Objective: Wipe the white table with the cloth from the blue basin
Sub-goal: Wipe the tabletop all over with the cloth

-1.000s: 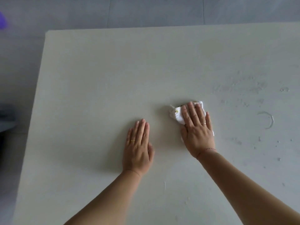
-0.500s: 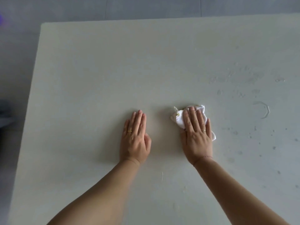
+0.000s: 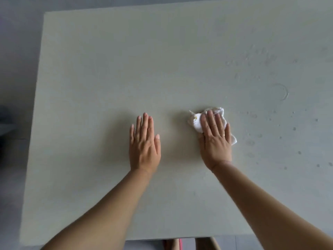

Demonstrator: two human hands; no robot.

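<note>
A small white cloth [image 3: 195, 122] lies bunched on the white table [image 3: 108, 69], right of the middle. My right hand [image 3: 215, 139] presses flat on top of it, fingers together, covering most of it; cloth edges stick out at the fingertips and beside the little finger. My left hand [image 3: 145, 143] rests palm down on the bare tabletop to the left of the cloth, holding nothing. The blue basin is not in view.
Water drops and a curved wet ring [image 3: 283, 92] mark the table's right part. The table's left edge [image 3: 35, 105] and near edge [image 3: 144, 239] border grey floor. A dark object [image 3: 4, 120] sits at the far left.
My right hand has slid the cloth slightly toward me and to the right. The view has pulled back, so the table's near edge shows. The left hand stays flat.
</note>
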